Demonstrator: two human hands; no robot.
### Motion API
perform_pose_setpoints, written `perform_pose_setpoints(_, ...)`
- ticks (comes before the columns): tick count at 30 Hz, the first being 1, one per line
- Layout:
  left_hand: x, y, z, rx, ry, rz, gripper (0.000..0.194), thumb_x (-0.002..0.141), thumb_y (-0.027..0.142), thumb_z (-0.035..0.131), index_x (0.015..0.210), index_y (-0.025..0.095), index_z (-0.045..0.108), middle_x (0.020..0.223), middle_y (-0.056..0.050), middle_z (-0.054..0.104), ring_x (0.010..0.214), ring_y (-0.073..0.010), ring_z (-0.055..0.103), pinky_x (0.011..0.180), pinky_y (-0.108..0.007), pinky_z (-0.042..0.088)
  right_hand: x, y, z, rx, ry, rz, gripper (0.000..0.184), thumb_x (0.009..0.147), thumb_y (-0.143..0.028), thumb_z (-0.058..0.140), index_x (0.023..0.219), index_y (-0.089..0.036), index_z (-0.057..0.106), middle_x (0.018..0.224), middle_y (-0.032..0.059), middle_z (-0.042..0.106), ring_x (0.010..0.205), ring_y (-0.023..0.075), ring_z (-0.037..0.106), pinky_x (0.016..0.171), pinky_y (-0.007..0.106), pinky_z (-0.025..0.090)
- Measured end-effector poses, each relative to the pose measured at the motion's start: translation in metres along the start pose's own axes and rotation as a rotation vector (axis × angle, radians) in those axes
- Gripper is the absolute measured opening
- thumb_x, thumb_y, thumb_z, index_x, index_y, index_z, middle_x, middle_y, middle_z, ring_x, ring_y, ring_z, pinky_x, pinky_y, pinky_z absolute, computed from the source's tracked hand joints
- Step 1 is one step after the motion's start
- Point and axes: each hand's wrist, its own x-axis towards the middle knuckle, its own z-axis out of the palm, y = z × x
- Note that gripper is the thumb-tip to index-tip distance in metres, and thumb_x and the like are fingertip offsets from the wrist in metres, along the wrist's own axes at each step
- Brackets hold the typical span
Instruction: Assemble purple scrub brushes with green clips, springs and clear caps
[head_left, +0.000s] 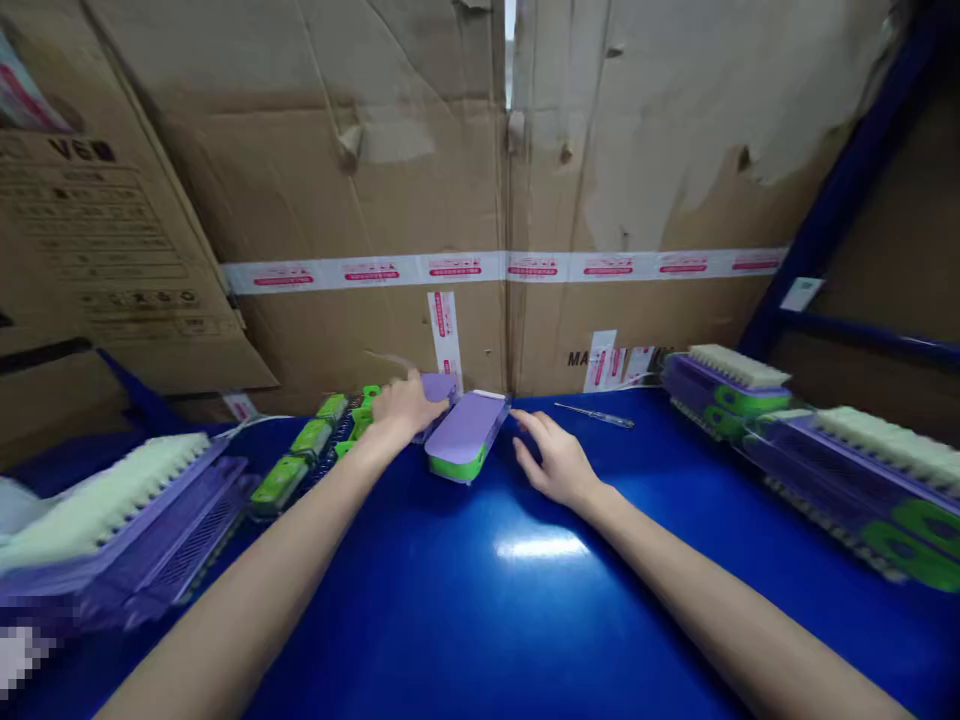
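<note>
A purple box with a green underside (466, 435) lies on the blue table (465, 600) near the cardboard wall. My right hand (553, 458) rests just right of it, fingers spread and touching nothing but the table beside the box. My left hand (405, 405) reaches to the back left of the box and closes on a smaller purple piece (439, 387). A row of green and purple parts (311, 445) runs along the table just left of that hand.
Stacks of purple trays with pale bristle strips stand at the left (112, 520) and right (825, 450). A thin screwdriver (596, 415) lies behind my right hand. Taped cardboard sheets (480, 200) wall off the back; a blue frame post (817, 230) rises at right.
</note>
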Motion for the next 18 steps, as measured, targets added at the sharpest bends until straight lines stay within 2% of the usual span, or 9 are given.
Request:
perform_pose_setpoints(4,-0.004,0.007,-0.004,0.085,0.168,0.066,0.063,0.079,0.06,0.044,0.116,0.01,0.054,0.118,-0.023,0.054,0.113,-0.0373,0.048,0.084,-0.044,0.043,0.0,0.0,-0.002,0.003,-0.004,0.013,0.035,0.089,-0.023,0.042,0.123,-0.016,0.046,0.102,0.012,0.061,0.091,0.022,0.06,0.075,0.035,0.054)
perform_pose_setpoints(6,-0.01,0.014,-0.007,0.127,0.257,0.145,0.059,0.083,0.057,0.039,0.113,0.009,0.057,0.115,-0.023,0.055,0.112,-0.0372,0.047,0.085,-0.045,0.041,0.0,0.0,-0.003,0.007,-0.004,0.013,0.035,0.089,-0.023,0.043,0.123,-0.016,0.046,0.101,0.0117,0.061,0.09,0.0219,0.06,0.074,0.035,0.054)
perform_pose_setpoints(8,-0.019,0.023,-0.007,0.154,0.289,0.26,0.058,0.085,0.056,0.036,0.109,0.009,0.06,0.111,-0.022,0.056,0.11,-0.0367,0.047,0.086,-0.045,0.04,0.0,0.0,-0.003,0.01,0.0,0.009,0.034,0.089,-0.022,0.043,0.123,-0.016,0.046,0.101,0.0115,0.061,0.09,0.0218,0.061,0.075,0.034,0.054)
perform_pose_setpoints(11,-0.032,0.036,-0.001,0.198,0.254,0.457,0.055,0.087,0.055,0.034,0.102,0.01,0.064,0.112,-0.021,0.056,0.111,-0.0361,0.046,0.089,-0.046,0.037,0.001,0.0,-0.004,0.005,0.02,0.001,0.035,0.089,-0.022,0.042,0.124,-0.017,0.045,0.102,0.011,0.061,0.091,0.0218,0.061,0.076,0.034,0.054)
perform_pose_setpoints(14,-0.039,0.046,0.007,0.194,0.156,0.598,0.05,0.091,0.046,0.03,0.104,0.011,0.064,0.108,-0.019,0.06,0.108,-0.0318,0.051,0.091,-0.043,0.038,0.002,0.003,-0.006,-0.002,0.053,-0.004,0.036,0.089,-0.022,0.042,0.125,-0.018,0.045,0.102,0.011,0.061,0.092,0.022,0.061,0.076,0.035,0.054)
perform_pose_setpoints(16,-0.042,0.05,0.01,0.163,0.094,0.639,0.048,0.091,0.044,0.031,0.109,0.012,0.061,0.108,-0.017,0.062,0.106,-0.0296,0.054,0.091,-0.04,0.04,0.002,0.006,-0.007,-0.004,0.071,-0.002,0.036,0.089,-0.022,0.042,0.124,-0.017,0.045,0.102,0.0116,0.061,0.092,0.0221,0.061,0.077,0.035,0.054)
perform_pose_setpoints(18,-0.043,0.052,0.009,0.131,0.053,0.637,0.052,0.087,0.051,0.036,0.114,0.013,0.058,0.11,-0.018,0.062,0.107,-0.0308,0.055,0.088,-0.04,0.043,0.002,0.008,-0.008,-0.008,0.085,0.0,0.036,0.089,-0.021,0.042,0.124,-0.016,0.045,0.103,0.012,0.061,0.093,0.0223,0.061,0.077,0.035,0.053)
